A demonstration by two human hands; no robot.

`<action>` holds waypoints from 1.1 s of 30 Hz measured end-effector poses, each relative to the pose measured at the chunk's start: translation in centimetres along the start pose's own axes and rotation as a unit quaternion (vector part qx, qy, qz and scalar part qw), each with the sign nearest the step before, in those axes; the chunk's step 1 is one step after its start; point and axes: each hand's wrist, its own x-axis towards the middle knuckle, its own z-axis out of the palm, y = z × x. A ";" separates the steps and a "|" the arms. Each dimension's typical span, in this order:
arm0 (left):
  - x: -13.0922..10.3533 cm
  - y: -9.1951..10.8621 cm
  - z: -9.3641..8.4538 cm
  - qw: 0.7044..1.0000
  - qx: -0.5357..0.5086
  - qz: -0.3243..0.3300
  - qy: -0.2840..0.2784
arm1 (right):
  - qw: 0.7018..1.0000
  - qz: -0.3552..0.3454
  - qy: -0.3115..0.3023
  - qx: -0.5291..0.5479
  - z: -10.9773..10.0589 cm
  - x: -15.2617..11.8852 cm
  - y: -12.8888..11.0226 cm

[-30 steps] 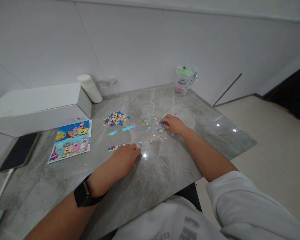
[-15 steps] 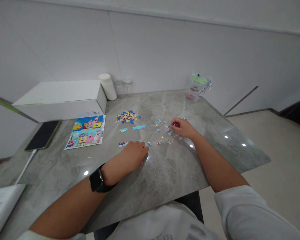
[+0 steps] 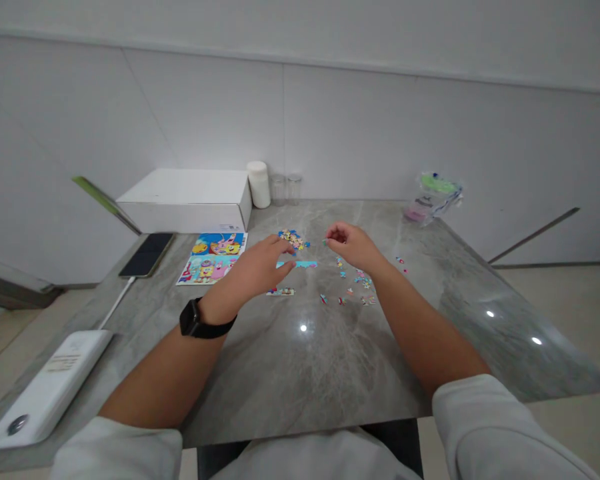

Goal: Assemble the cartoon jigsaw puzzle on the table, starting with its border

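Observation:
My right hand (image 3: 354, 245) is raised over the table with thumb and fingertips pinched on a small greenish puzzle piece (image 3: 325, 243). My left hand (image 3: 264, 268), a black watch on its wrist, hovers with thumb and fingers apart, covering part of a joined light-blue puzzle strip (image 3: 305, 265). Closer to me lies a second joined strip (image 3: 282, 292) with coloured figures. Beyond the left fingers sits a heap of puzzle pieces (image 3: 294, 239). Loose puzzle pieces (image 3: 364, 280) are scattered below and partly behind my right hand and forearm.
A cartoon picture sheet (image 3: 213, 259) lies left of my left hand. Farther left are a phone (image 3: 147, 255) and a cabled white power bank (image 3: 50, 390). Along the wall stand a white box (image 3: 185, 200), a white bottle (image 3: 259, 185), two glasses (image 3: 286, 191) and a plastic bag (image 3: 433, 199).
The view has shifted left. My right hand has left the loose pieces, carrying one leftward. My left hand has moved up from near the lower strip to the light-blue strip, its fingers spreading.

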 end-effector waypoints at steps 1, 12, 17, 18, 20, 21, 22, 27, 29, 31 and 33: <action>0.2 -0.3 0.2 1.000 -0.015 -0.009 0.013 | 0.999 0.004 -0.006 0.032 0.7 0.4 -0.5; 2.2 -1.3 3.6 0.968 -0.229 -0.078 0.067 | 0.920 0.184 -0.070 0.339 5.0 -1.1 -1.1; 2.6 -2.1 4.4 0.959 -0.255 -0.107 0.063 | 0.915 0.197 -0.081 0.342 5.6 -1.4 -0.8; 2.7 -2.3 4.6 0.958 -0.258 -0.112 0.059 | 0.918 0.197 -0.085 0.334 5.6 -1.4 -0.8; 2.8 -2.6 4.8 0.956 -0.262 -0.122 0.050 | 0.924 0.200 -0.091 0.312 5.7 -1.4 -0.7; 2.8 -2.7 4.9 0.956 -0.262 -0.126 0.045 | 0.928 0.202 -0.092 0.299 5.7 -1.3 -0.6; 2.8 -2.7 5.0 0.956 -0.260 -0.130 0.040 | 0.931 0.204 -0.093 0.287 5.7 -1.3 -0.5; 2.4 -2.7 5.2 0.973 -0.213 -0.072 0.058 | 0.936 0.222 -0.089 0.259 5.8 -1.0 0.2; 2.1 -2.7 5.3 0.982 -0.175 -0.002 0.074 | 0.936 0.228 -0.085 0.253 5.9 -1.0 0.4; 1.9 -2.8 5.5 0.985 -0.136 0.054 0.095 | 0.938 0.229 -0.086 0.245 6.0 -1.0 0.5; 1.9 -3.1 5.8 0.984 -0.103 0.086 0.119 | 0.940 0.225 -0.092 0.238 6.1 -1.0 0.6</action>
